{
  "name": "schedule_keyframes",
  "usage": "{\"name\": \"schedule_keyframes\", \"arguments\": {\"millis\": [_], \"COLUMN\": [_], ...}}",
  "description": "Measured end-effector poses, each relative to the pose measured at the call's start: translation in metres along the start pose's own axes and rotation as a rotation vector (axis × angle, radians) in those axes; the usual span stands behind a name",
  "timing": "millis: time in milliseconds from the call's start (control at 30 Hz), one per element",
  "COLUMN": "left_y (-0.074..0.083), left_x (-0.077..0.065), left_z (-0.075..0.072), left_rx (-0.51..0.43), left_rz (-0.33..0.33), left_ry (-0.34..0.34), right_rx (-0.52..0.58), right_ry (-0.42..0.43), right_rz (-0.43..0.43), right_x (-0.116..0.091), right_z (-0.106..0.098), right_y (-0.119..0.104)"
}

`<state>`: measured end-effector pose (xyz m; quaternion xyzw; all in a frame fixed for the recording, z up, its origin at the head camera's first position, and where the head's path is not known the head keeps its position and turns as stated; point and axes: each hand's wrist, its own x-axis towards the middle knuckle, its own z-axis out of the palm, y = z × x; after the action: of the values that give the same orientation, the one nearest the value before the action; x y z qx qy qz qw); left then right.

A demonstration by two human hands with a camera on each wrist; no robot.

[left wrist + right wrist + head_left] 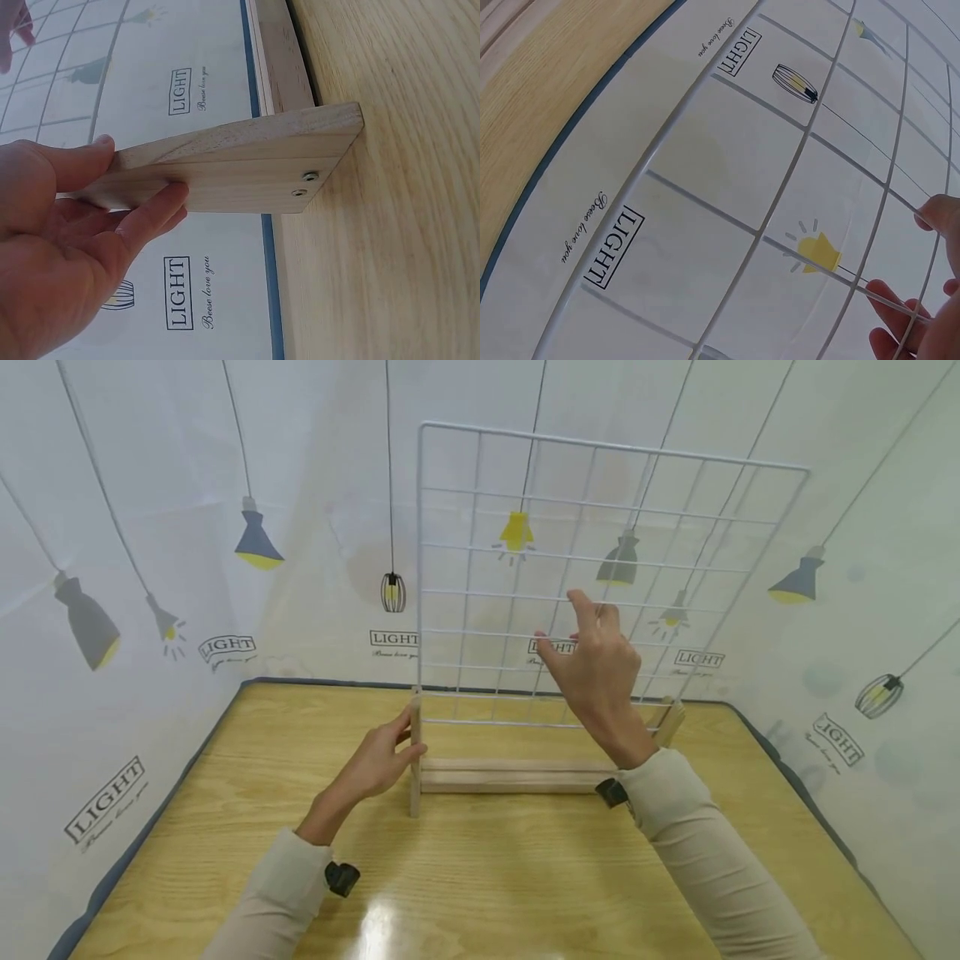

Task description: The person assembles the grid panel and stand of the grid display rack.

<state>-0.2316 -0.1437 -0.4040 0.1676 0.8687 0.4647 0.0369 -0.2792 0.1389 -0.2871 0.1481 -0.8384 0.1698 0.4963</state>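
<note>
A white wire grid panel (495,552) stands above a low wooden stand, its lower end between the two side boards. My right hand (600,664) is at the middle of the grid, thumb and fingers spread across the wires. In the right wrist view, wires cross over its bent fingers (896,322), and the thumb lies by another wire. My left hand (378,756) grips the left side board (240,161), thumb on its edge and fingers against the outer face. Two metal bolts (310,177) show low on that board.
A wooden crossbar (517,777) joins the stand's boards low down; the right board (669,722) is partly behind my right forearm. The stand is on a wood-grain table (487,868). White sheeting printed with lamps (315,585) encloses the back and sides.
</note>
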Motion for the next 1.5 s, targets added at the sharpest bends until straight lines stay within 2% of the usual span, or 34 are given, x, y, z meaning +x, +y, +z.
{"name": "schedule_keyframes", "arguments": {"millis": [300, 467, 567, 667, 833, 967, 1200, 1500], "left_y": [0.004, 0.012, 0.025, 0.044, 0.078, 0.097, 0.107, 0.106], "left_x": [0.001, 0.003, 0.008, 0.014, 0.028, 0.04, 0.05, 0.049], "left_z": [-0.002, -0.009, -0.016, -0.024, -0.036, -0.042, -0.043, -0.037], "left_rx": [0.006, -0.001, 0.008, -0.004, -0.154, -0.251, -0.375, -0.436], "left_rz": [0.003, 0.02, 0.067, 0.141, 0.278, 0.337, 0.326, 0.292], "left_ry": [-0.005, 0.005, 0.067, 0.166, 0.281, 0.324, 0.328, 0.368], "right_rx": [0.0, 0.005, 0.001, -0.001, 0.002, 0.002, -0.015, -0.039], "right_ry": [-0.017, -0.022, -0.025, -0.023, -0.028, -0.039, -0.043, -0.035], "right_rz": [0.014, 0.014, 0.012, 0.004, 0.001, 0.007, 0.003, -0.013], "right_x": [-0.004, -0.007, -0.008, -0.008, -0.008, -0.009, -0.01, -0.014], "right_z": [0.0, 0.002, 0.002, 0.002, 0.003, 0.003, 0.003, 0.005], "right_y": [0.001, 0.002, 0.003, 0.003, 0.004, 0.004, 0.003, 0.003]}}
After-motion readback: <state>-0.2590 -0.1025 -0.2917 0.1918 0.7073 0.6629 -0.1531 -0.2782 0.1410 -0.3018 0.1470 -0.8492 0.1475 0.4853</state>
